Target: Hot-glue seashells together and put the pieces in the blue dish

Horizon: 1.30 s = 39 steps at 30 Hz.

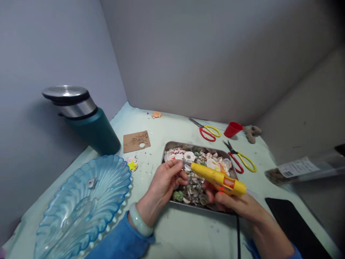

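My right hand point(229, 201) is wrapped round the grip of a yellow hot glue gun point(207, 172), whose small red light glows. The gun's metal nozzle points left, toward the fingertips of my left hand point(168, 178). Thumb and forefinger of that left hand are pinched together right at the nozzle tip; what they hold, if anything, is too small to make out. Below both hands lies a metal tray point(175, 204) full of small seashells point(194, 194), with several larger white and orange pieces near its far side.
At the left stand a blue scalloped glass dish point(105, 187) and a teal bottle point(94, 131). A brown card point(132, 141) lies behind. Two pairs of scissors point(208, 133), a red cup point(233, 129), a plastic bag point(293, 171) and a black phone-like slab point(293, 223) are to the right.
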Each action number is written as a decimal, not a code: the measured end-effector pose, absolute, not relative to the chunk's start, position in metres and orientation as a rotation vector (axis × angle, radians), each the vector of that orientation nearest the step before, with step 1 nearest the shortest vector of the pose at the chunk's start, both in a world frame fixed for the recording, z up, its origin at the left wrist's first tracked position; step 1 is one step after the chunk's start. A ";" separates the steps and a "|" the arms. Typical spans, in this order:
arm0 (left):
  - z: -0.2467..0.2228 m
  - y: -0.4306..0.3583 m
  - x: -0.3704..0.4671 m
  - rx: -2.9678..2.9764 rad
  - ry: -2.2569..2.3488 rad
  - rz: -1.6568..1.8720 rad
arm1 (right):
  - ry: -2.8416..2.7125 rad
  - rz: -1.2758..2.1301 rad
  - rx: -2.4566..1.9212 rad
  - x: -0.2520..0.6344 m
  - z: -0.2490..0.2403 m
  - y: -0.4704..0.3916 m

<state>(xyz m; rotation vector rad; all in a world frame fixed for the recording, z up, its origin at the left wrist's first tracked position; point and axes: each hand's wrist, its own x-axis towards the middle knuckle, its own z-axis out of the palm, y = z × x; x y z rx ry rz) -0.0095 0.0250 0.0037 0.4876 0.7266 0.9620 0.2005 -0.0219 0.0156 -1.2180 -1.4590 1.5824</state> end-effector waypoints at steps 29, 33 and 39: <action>0.002 0.024 -0.007 0.531 0.797 1.011 | -1.576 1.529 -1.216 0.200 0.015 -0.021; 0.001 0.024 -0.008 0.547 0.779 1.027 | -1.611 1.443 -1.249 0.201 0.013 -0.022; 0.004 0.023 -0.007 0.548 0.806 1.017 | -1.631 1.453 -1.219 0.202 0.014 -0.021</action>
